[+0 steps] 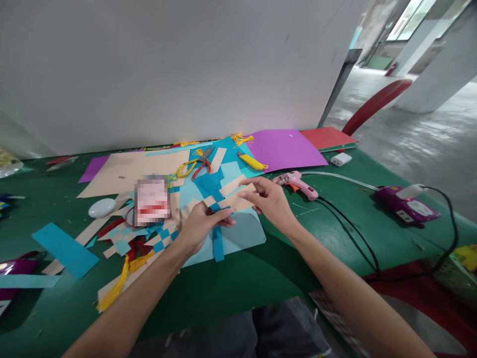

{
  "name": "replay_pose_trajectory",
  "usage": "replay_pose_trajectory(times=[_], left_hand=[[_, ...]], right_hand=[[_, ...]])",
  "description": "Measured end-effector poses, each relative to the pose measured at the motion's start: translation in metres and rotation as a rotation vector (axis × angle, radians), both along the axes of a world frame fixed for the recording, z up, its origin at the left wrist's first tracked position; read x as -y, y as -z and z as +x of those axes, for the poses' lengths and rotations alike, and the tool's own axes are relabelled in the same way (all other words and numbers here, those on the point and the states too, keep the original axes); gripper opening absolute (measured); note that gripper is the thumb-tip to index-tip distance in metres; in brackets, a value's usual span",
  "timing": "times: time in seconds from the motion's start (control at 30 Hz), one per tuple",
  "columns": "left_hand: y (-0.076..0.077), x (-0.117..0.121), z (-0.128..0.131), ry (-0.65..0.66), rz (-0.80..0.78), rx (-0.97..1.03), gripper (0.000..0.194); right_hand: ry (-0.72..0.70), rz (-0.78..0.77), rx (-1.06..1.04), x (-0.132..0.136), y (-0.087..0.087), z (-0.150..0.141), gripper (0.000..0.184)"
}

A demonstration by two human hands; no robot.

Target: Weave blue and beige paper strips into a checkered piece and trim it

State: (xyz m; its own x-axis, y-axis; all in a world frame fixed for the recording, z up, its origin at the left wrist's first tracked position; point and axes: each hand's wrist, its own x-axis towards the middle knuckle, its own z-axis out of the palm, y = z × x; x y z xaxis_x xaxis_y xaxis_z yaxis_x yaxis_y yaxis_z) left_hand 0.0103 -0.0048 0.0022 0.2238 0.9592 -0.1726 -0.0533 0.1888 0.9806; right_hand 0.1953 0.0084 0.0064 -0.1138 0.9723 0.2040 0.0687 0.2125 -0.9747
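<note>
Both hands are at a small weave of blue and beige paper strips over a light-blue sheet (246, 231). My left hand (203, 223) pinches the crossing of the strips, its thumb on top. One blue paper strip (218, 246) hangs down past its fingertips. Between the thumb and fingers of my right hand (274, 201) is the end of a beige paper strip (238, 199). Just beyond the hands lie scissors (203, 164) with red and yellow handles and a yellow utility knife (253, 161). Fingers partly cover the weave.
At the right a pink glue gun (298, 184) trails a black cable to a purple power strip (406, 204). Woven paper pieces (122, 238), a yellow tassel (115, 286) and a white oval object (102, 208) lie left. A purple sheet (286, 149) lies by the board.
</note>
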Motion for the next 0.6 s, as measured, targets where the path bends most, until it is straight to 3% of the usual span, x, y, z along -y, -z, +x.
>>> replay_pose_trajectory(times=[0.13,0.3,0.6], left_hand=[[0.0002,-0.0002,-0.0004,0.01,0.048,-0.052,0.028],[-0.0011,0.0004,-0.0001,0.067,0.059,-0.099,0.031],[-0.0017,0.0,0.0013,0.065,0.014,-0.055,0.03]], right_hand=[[-0.029,-0.127,-0.028,-0.0021,0.0024,0.0005,0.064],[-0.166,-0.256,-0.167,-0.0017,0.0051,-0.0021,0.037],[-0.109,-0.241,-0.19,0.0011,0.0045,-0.0066,0.034]])
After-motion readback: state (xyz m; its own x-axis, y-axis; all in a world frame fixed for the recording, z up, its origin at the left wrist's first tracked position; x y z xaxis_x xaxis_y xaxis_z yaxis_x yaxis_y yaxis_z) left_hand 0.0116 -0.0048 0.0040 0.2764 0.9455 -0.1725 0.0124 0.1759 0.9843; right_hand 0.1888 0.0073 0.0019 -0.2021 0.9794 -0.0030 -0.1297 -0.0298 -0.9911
